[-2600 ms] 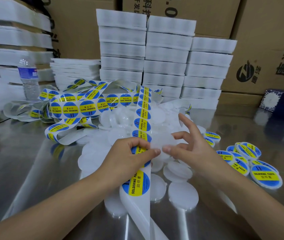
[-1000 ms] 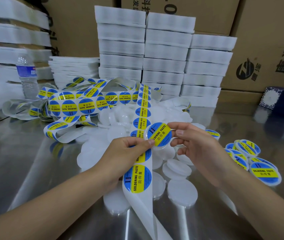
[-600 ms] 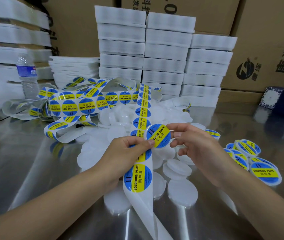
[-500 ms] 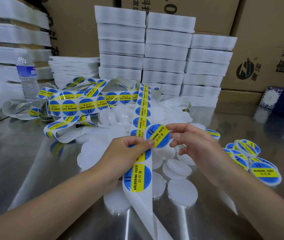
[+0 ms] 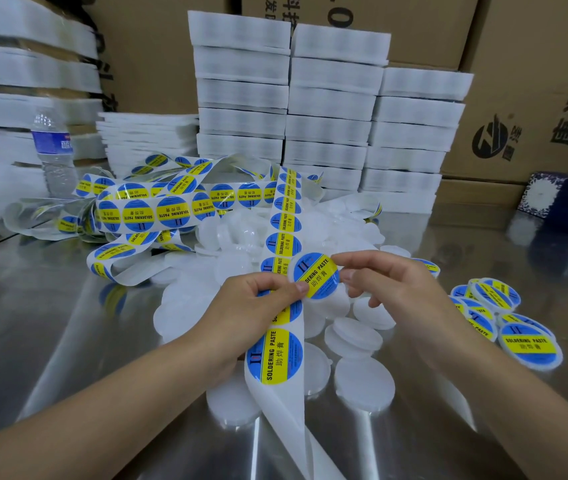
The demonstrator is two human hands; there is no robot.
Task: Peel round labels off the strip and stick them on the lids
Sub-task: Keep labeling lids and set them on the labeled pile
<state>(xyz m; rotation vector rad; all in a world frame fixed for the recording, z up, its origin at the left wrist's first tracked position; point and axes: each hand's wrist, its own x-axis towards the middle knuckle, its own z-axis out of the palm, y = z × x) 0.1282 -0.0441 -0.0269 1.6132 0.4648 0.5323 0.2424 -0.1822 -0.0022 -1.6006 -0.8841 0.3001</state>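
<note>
A white round lid (image 5: 314,276) carrying a blue-and-yellow "SOLDERING PASTE" label is held up between both hands above the table. My right hand (image 5: 393,289) pinches its right edge. My left hand (image 5: 258,306) grips the label strip (image 5: 277,355) and its thumb presses the lid's lower left edge. The strip runs from a tangled heap (image 5: 158,209) at the back left, through my left hand, down toward me. Plain white lids (image 5: 362,382) lie scattered under and behind the hands. Labelled lids (image 5: 528,344) are piled at the right.
The table (image 5: 50,323) is shiny metal. Stacks of white foam trays (image 5: 331,109) stand at the back, with cardboard boxes (image 5: 535,98) behind them. A water bottle (image 5: 54,154) stands at the back left. A dark patterned box (image 5: 566,202) sits at the far right.
A lid was picked up and a label put on it, held between both hands. Over the last second the labelled lid has turned a little and stayed in place.
</note>
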